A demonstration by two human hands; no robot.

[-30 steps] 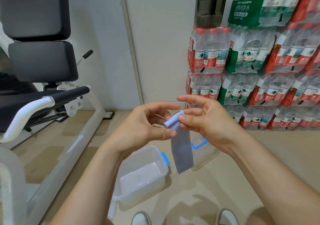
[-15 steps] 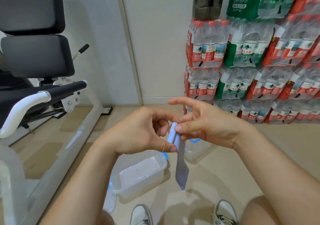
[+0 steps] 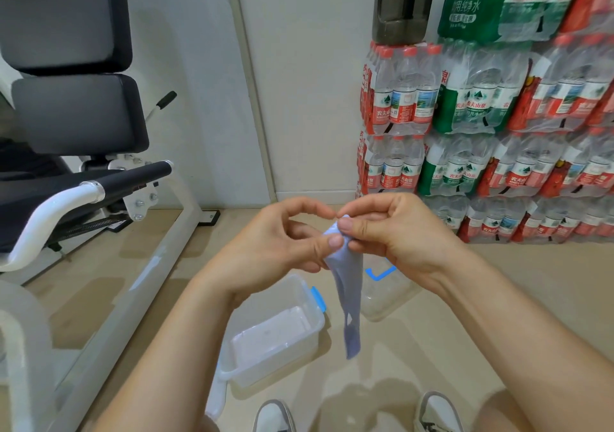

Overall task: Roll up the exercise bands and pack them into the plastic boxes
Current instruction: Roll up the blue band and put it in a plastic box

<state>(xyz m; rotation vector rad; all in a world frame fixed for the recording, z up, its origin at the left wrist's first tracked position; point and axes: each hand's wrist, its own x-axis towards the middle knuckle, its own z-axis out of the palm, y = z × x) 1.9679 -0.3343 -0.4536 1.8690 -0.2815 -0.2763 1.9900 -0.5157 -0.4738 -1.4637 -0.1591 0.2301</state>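
A: Largest items first. To your right, stacked packs of water bottles (image 3: 498,126) stand against the wall; to your left, an exercise machine (image 3: 79,116) with black pads and a white frame stands on the floor (image 3: 498,298).

B: Next, the containers. An open clear plastic box (image 3: 285,355) with a blue latch sits on the floor below your left forearm; a second clear box (image 3: 388,302), also blue-latched, sits just beside it on the right, partly behind the hanging band.

A: Now the grips. Your left grip (image 3: 275,242) and right grip (image 3: 398,232) meet above the boxes; both are clamped on the same item, thumb against fingers.

B: That item is the exercise band (image 3: 349,298), pale blue; its upper end is bunched into a small roll pinched between your two grips; the rest hangs down twisted, its free tip in the air over the gap between the two boxes.

A: Smallest: the toes of your shoes (image 3: 274,415) show at the lower edge.
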